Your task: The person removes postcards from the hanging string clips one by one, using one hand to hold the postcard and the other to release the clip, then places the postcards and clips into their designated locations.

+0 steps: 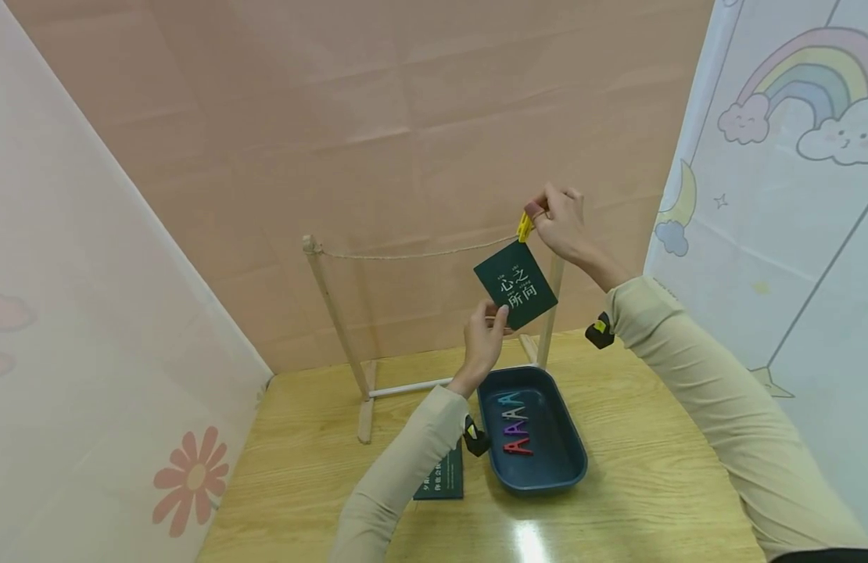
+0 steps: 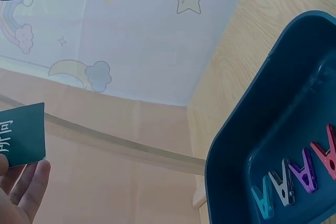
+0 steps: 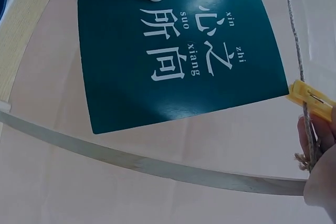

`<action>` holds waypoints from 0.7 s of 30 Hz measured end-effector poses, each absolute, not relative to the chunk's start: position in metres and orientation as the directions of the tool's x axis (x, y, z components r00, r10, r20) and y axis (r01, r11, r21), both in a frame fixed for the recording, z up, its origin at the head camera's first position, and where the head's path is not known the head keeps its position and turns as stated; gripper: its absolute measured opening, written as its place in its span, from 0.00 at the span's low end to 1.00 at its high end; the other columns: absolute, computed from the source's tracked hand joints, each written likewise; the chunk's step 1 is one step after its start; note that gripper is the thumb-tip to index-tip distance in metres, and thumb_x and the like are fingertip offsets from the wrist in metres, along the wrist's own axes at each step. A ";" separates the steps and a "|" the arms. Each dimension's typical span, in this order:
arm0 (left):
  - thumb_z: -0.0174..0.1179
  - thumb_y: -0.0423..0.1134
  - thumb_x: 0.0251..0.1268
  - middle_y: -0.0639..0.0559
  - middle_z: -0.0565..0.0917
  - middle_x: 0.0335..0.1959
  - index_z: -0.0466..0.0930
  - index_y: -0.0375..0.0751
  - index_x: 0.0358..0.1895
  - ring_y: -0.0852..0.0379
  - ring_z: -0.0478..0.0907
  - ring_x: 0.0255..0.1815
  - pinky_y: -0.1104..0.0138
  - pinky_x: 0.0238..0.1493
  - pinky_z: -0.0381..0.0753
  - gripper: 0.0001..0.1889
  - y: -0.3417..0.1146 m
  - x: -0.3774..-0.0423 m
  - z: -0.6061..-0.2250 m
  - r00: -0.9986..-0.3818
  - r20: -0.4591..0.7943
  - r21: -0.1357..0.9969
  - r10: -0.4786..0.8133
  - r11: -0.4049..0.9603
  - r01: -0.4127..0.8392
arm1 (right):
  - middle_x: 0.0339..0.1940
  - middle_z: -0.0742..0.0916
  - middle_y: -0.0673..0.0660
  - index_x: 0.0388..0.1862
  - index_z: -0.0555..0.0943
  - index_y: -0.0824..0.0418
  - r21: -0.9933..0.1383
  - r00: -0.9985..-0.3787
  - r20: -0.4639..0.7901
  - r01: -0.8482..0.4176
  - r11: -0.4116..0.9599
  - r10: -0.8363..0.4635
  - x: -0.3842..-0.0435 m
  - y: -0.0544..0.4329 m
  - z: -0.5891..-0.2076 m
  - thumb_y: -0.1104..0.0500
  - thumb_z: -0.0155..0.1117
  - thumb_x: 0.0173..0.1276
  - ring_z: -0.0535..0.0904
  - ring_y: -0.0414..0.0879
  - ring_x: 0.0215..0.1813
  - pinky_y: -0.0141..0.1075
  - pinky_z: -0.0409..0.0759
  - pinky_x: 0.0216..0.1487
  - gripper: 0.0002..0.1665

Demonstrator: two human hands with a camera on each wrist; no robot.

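My left hand [image 1: 485, 340] pinches a dark green card [image 1: 516, 285] with white lettering by its lower left edge, thumb on the printed face. The card hangs tilted, its top corner at the rope [image 1: 420, 255]. A yellow clothespin [image 1: 525, 227] is pinched in my right hand [image 1: 564, 227] near the rope's right end. In the right wrist view the clothespin [image 3: 310, 97] lies across the rope [image 3: 296, 35], its tip meeting the card's corner [image 3: 283, 90]. Whether its jaws grip that corner cannot be told. Part of the right hand lies outside that view.
A wooden frame [image 1: 335, 320] carries the rope. In front of its right post sits a dark blue tray [image 1: 582, 453] holding several clothespins [image 1: 516, 428], red, purple, grey and teal. Another green card [image 1: 444, 481] lies on the table, partly behind the left forearm. Printed cloth walls stand around.
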State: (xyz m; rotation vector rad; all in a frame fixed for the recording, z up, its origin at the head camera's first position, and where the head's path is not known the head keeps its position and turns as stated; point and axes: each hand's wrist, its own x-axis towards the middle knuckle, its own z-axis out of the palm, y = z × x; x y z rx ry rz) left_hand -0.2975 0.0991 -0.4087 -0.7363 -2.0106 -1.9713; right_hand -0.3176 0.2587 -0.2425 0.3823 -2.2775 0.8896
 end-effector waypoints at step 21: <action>0.54 0.33 0.76 0.40 0.81 0.38 0.76 0.30 0.48 0.44 0.85 0.32 0.62 0.35 0.88 0.08 0.092 -0.300 -0.410 -0.839 0.507 0.857 0.196 -0.017 0.514 | 0.34 0.78 0.61 0.30 0.72 0.69 -0.642 -0.717 0.685 -0.511 0.572 0.129 -0.317 0.253 -0.244 0.69 0.52 0.74 0.77 0.39 0.31 0.22 0.77 0.35 0.10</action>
